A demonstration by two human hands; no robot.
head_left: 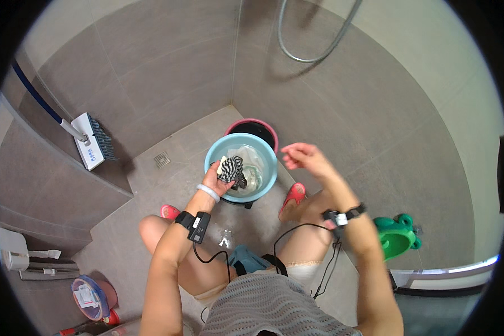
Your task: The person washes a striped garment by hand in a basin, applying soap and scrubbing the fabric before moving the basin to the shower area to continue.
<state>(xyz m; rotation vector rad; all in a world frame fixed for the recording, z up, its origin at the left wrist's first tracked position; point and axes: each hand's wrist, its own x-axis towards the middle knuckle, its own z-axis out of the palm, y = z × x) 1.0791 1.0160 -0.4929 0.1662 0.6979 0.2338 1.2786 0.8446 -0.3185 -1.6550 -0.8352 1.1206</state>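
My left hand reaches over the left side of a light blue basin and holds a bunched black-and-white striped cloth. A small pale yellowish patch shows between the cloth and my fingers; I cannot make out what it is. Inside the basin lies clear water with whitish material in it. My right hand is raised to the right of the basin, apart from it. Its fingers are loosely bent and slightly blurred, with nothing visible in them.
Behind the blue basin stands a pink-rimmed tub with dark contents. A floor brush leans at the left, near a floor drain. A green basin sits at the right. A shower hose hangs above. A bucket stands lower left.
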